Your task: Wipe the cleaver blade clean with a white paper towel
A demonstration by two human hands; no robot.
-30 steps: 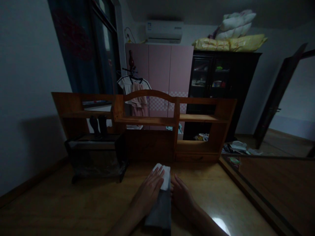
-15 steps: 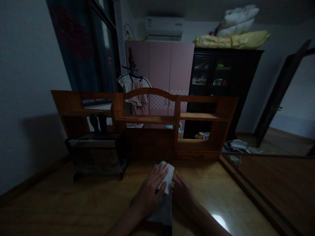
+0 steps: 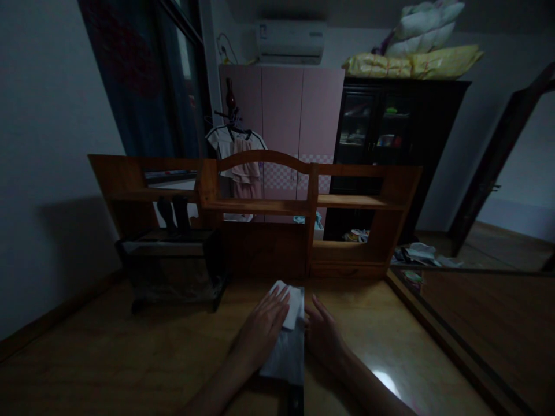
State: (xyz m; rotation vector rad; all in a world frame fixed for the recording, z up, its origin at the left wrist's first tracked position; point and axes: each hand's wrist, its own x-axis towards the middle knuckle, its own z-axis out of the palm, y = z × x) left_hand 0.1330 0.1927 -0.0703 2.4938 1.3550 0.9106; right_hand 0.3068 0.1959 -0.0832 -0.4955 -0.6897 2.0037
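Observation:
A folded white cloth (image 3: 290, 332) lies on the wooden desk (image 3: 130, 364) just in front of me. My left hand (image 3: 262, 329) rests flat on top of the cloth with its fingers stretched out. My right hand (image 3: 323, 335) lies on the desk against the right edge of the cloth, fingers extended and close together. A dark narrow object (image 3: 296, 400) shows at the near end of the cloth; I cannot make out what it is.
A wooden shelf unit (image 3: 260, 214) stands along the back of the desk. A dark rack (image 3: 171, 268) sits at its left. A dark wooden panel (image 3: 485, 329) borders the desk on the right. Behind are a pink wardrobe (image 3: 281, 115) and a black cabinet (image 3: 390, 133).
Both hands stayed on the cloth with small shifts of the fingers; the far end of the cloth looks a little flatter. The view tilted slightly.

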